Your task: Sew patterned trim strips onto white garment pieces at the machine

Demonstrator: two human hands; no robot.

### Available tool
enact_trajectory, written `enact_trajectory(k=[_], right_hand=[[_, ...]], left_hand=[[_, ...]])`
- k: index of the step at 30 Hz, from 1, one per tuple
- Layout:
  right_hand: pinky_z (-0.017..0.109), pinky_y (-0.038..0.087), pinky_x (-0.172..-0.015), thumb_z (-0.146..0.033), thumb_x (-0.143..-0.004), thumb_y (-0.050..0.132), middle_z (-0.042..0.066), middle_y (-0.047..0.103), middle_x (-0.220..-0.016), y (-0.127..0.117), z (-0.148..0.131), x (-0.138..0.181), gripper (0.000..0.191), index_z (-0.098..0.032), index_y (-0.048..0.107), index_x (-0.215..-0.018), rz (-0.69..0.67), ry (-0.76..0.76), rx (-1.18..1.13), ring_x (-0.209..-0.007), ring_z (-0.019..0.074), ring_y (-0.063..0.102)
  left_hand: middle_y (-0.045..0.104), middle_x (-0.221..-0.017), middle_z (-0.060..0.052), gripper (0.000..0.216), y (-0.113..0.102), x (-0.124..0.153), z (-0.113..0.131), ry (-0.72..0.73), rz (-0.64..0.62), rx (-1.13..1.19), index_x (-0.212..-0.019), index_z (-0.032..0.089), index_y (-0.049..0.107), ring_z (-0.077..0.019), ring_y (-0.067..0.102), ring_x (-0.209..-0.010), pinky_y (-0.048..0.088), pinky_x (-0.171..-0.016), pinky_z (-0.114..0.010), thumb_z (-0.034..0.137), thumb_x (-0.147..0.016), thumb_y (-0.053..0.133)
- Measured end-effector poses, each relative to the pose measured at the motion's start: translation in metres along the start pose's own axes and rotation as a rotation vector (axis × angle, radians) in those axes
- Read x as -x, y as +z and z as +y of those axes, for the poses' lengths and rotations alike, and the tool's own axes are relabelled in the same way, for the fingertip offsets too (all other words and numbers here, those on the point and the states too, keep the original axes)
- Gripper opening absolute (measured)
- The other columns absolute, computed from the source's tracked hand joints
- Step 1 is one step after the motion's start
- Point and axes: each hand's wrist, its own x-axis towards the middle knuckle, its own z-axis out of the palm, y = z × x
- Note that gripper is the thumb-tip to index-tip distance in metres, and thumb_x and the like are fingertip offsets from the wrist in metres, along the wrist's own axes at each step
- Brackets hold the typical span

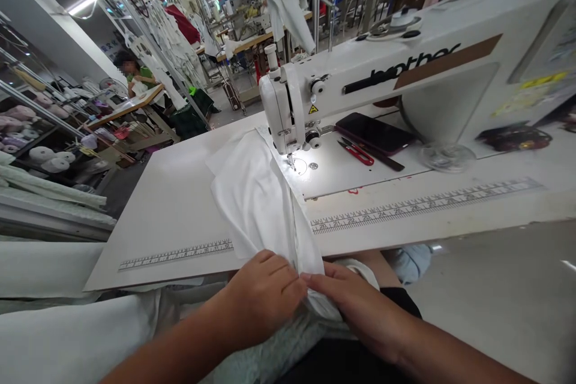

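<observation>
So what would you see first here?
The big white machine stands on the right of the table. A white cloth runs from under its needle to the near table edge, where the left hand and right hand press on it. Red snips lie just right of the needle.

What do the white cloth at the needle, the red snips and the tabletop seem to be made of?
The white cloth: thin woven fabric, matte, judging by its soft folds where the left hand bunches it. The red snips: probably plastic-coated handles with dark metal blades; too small to be sure. The tabletop: smooth white laminate, likely over board, with a printed ruler strip.
</observation>
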Motion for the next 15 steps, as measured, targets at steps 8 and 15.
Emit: enact_trajectory(k=[8, 15], right_hand=[[0.036, 0.043, -0.089, -0.046, -0.088, 0.064, 0.005, 0.071, -0.098, -0.005, 0.005, 0.004, 0.035, -0.022, 0.071, -0.111, -0.004, -0.016, 0.062, -0.093, 0.0220, 0.061], [0.039, 0.042, -0.095, -0.047, -0.085, 0.066, 0.006, 0.068, -0.108, -0.005, 0.001, 0.006, 0.040, -0.022, 0.067, -0.117, -0.029, -0.102, 0.178, -0.110, 0.0280, 0.056]], left_hand=[[0.062, -0.065, 0.001, 0.014, -0.005, -0.026, -0.008, -0.959, -0.215, 0.927, -0.075, 0.017, 0.064, -0.0107, 0.054, -0.058, 0.038, -0.050, -0.020, 0.030, -0.077, 0.065], [0.059, -0.059, 0.001, 0.011, -0.012, -0.039, -0.022, -1.068, -0.389, 1.153, -0.071, 0.015, 0.063, -0.0096, 0.053, -0.052, 0.037, -0.045, -0.018, 0.025, -0.069, 0.068]])
